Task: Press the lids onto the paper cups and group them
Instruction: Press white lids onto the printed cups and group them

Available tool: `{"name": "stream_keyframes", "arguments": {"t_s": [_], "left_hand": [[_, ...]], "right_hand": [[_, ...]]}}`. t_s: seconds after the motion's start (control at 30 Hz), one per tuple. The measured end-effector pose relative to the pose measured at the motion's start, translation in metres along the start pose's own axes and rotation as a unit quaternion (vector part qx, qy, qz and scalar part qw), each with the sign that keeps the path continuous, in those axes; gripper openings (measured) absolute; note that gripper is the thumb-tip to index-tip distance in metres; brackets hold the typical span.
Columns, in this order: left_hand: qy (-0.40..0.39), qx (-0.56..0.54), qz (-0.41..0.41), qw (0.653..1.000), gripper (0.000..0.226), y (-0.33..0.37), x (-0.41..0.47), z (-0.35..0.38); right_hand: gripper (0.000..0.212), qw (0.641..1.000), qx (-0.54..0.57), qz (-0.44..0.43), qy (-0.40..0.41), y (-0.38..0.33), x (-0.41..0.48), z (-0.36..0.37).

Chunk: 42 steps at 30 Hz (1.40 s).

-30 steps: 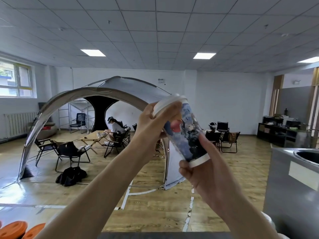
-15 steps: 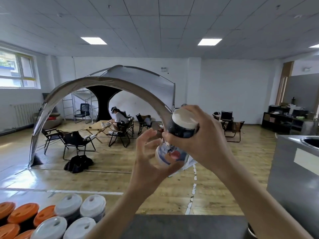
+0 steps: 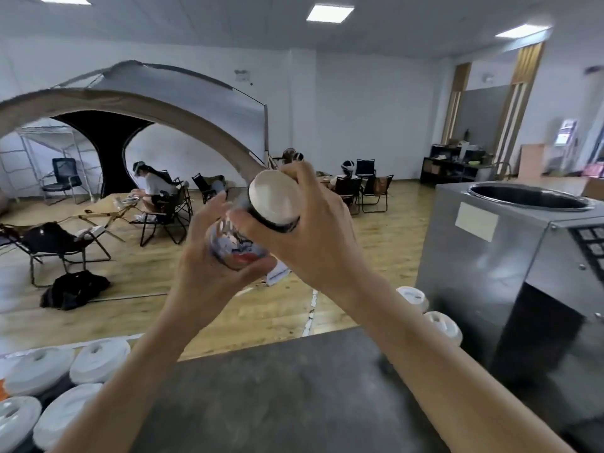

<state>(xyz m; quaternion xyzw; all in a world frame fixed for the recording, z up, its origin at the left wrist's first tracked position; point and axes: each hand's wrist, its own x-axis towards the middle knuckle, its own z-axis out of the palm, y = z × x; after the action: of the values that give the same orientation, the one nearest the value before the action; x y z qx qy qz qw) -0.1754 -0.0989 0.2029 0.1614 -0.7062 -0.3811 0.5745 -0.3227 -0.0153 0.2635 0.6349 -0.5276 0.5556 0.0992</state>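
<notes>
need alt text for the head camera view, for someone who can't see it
Two bare hands hold a printed paper cup in mid-air over a dark counter: the right hand grips the end with the white base, the left hand cups the other end. White-lidded cups cluster at lower left; a metal machine stands right.

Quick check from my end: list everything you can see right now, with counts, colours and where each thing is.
Printed paper cup: one, dark with a colourful print, held up in both hands, white base facing the camera.
White-lidded cups: four in view, grouped at the counter's left edge.
More white-lidded cups: two, beside the machine on the right.
Counter: one, dark grey, foreground.
Steel machine: one, silver, right, round opening on top.
Canopy tent: one, grey, background left.
Folding chairs: several, black, on the wooden floor.
Seated people: at least two, background.
Left hand: grips the printed end.
Right hand: grips the base end.
</notes>
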Motion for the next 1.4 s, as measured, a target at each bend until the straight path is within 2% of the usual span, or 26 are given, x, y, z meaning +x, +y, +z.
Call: {"name": "stream_keyframes", "arguments": {"t_s": [0.07,0.13,0.2,0.27,0.3,0.37,0.47,0.53,0.67,0.73,0.87,1.07,1.23,1.33,1.4], "left_hand": [[0.005,-0.109,-0.059,0.992,0.068,0.004,0.000,-0.002],[-0.004,-0.170,-0.142,0.975,0.063,0.003,0.001,0.003],[0.005,-0.107,-0.132,0.985,0.051,0.001,-0.001,0.017],[0.005,-0.031,-0.064,0.997,0.040,-0.007,-0.008,0.035],[-0.021,-0.006,-0.036,0.999,0.040,-0.013,-0.014,0.044],[-0.125,0.044,-0.012,0.991,0.056,-0.028,-0.032,0.064],[-0.248,0.040,-0.056,0.966,0.088,-0.054,-0.071,0.102],[-0.292,0.011,-0.110,0.950,0.088,-0.073,-0.095,0.130],[-0.357,0.029,-0.165,0.919,0.089,-0.109,-0.135,0.192],[-0.373,0.019,-0.189,0.908,0.089,-0.118,-0.150,0.221],[-0.405,0.028,-0.170,0.898,0.075,-0.131,-0.169,0.259],[-0.421,0.097,-0.195,0.880,0.057,-0.159,-0.187,0.250],[-0.396,0.121,-0.200,0.888,0.050,-0.172,-0.189,0.236],[-0.383,0.138,-0.203,0.890,0.047,-0.175,-0.195,0.224],[-0.360,0.151,-0.210,0.896,0.045,-0.174,-0.202,0.211]], "right_hand": [[0.066,0.996,0.081,0.047,0.012,0.016,-0.020,-0.006],[0.068,0.986,0.131,0.104,-0.015,0.031,-0.043,-0.008],[0.071,0.976,0.147,0.152,-0.051,0.049,-0.068,-0.005],[0.072,0.965,0.160,0.195,-0.071,0.068,-0.095,-0.003],[0.072,0.961,0.157,0.212,-0.077,0.078,-0.109,-0.005],[0.068,0.958,0.130,0.245,-0.078,0.099,-0.140,-0.013],[0.068,0.943,0.100,0.312,-0.058,0.128,-0.198,-0.032],[0.070,0.931,0.078,0.355,-0.033,0.148,-0.233,-0.047],[0.076,0.905,0.024,0.426,0.006,0.189,-0.286,-0.079],[0.077,0.897,-0.023,0.440,0.015,0.210,-0.303,-0.092],[0.073,0.872,-0.096,0.478,0.051,0.244,-0.321,-0.113],[0.070,0.860,-0.120,0.489,0.083,0.266,-0.323,-0.120],[0.088,0.861,-0.084,0.490,0.111,0.248,-0.325,-0.115],[0.064,0.844,-0.075,0.502,0.176,0.224,-0.338,-0.102],[0.049,0.843,-0.085,0.496,0.189,0.207,-0.346,-0.088]]}}
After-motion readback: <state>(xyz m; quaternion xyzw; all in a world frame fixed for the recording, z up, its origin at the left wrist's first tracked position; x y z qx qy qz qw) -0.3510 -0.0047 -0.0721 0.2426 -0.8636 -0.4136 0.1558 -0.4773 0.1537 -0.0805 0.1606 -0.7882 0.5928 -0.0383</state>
